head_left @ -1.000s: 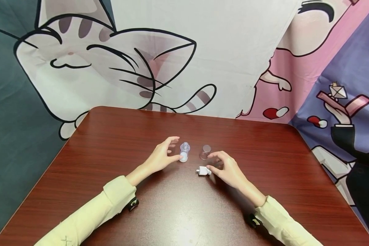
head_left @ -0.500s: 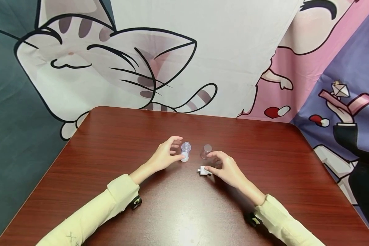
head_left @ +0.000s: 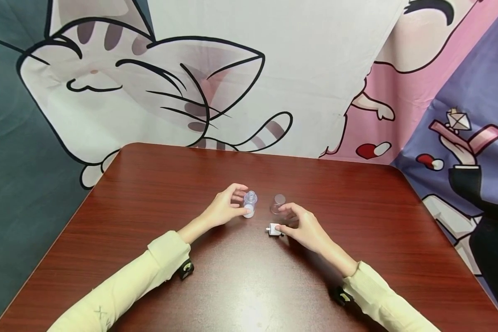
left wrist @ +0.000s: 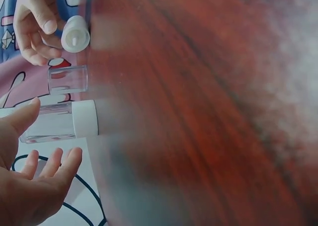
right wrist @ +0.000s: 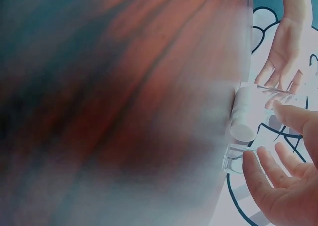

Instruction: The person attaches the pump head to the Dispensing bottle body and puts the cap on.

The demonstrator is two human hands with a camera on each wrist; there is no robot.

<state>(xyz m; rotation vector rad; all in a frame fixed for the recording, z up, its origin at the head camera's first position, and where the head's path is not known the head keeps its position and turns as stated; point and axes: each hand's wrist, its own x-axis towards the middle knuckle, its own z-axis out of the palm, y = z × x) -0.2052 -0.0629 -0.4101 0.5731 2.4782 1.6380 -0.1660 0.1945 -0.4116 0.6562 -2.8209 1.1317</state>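
Note:
A small clear bottle [head_left: 251,198] with a white base [left wrist: 85,118] stands upright on the table. My left hand [head_left: 225,207] is beside it, the thumb in front and the fingers behind, loosely parted. In the left wrist view a gap shows between the bottle and the fingertips. To the right lies a white pump top [head_left: 273,229] on its side, its thin nozzle pointing left. The thumb of my right hand [head_left: 307,229] overlaps it, and the fingers are loosely bent. Near those fingertips a clear cap [head_left: 278,203] stands on the table.
The brown wooden table [head_left: 182,180] reaches back to a cloth backdrop [head_left: 307,83] printed with a cartoon cat and other figures. Dark wrist devices [head_left: 185,268] show under both sleeve cuffs.
My left hand has shifted slightly to the right, closer around the bottle. My right thumb has moved a little left over the pump top. The bottle, cap and pump top stay put.

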